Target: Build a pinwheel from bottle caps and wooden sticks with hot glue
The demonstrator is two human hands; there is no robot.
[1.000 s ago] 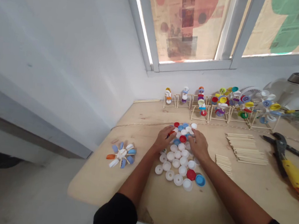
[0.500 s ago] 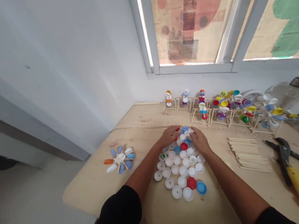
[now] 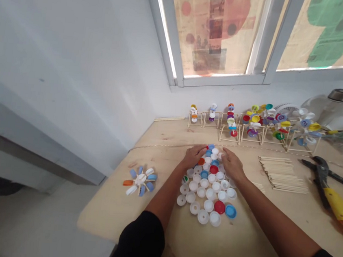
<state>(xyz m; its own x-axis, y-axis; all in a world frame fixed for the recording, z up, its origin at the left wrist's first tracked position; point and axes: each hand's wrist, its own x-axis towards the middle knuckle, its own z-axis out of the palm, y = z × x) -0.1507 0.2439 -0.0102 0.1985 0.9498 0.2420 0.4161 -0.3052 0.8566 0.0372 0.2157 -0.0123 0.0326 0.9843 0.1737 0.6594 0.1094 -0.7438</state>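
Note:
Many bottle caps point(image 3: 210, 194), mostly white with some blue, red and orange, lie in a spread on the wooden table point(image 3: 159, 241). At the far left edge of this spread, my left hand point(image 3: 193, 156) has its fingers stretched around the caps, the tips by a small red cap point(image 3: 206, 147). My right hand point(image 3: 231, 166) curves along the far right edge, fingers extended beside a white cap point(image 3: 220, 156). Neither hand lifts anything. Left of my left forearm lies a wheel of caps on sticks point(image 3: 140, 179), with blue, white and orange caps.
Stick frames point(image 3: 252, 133) bearing coloured cap wheels line the wall under the window. On the right are a row of thin wooden sticks point(image 3: 283, 175), pliers point(image 3: 323, 173), a yellow-handled tool point(image 3: 339, 209) and a glass bottle point(image 3: 334, 109).
My right hand has shifted slightly right, away from the left, uncovering more caps at the far end. The caps there lie a little more spread. The view has moved slightly.

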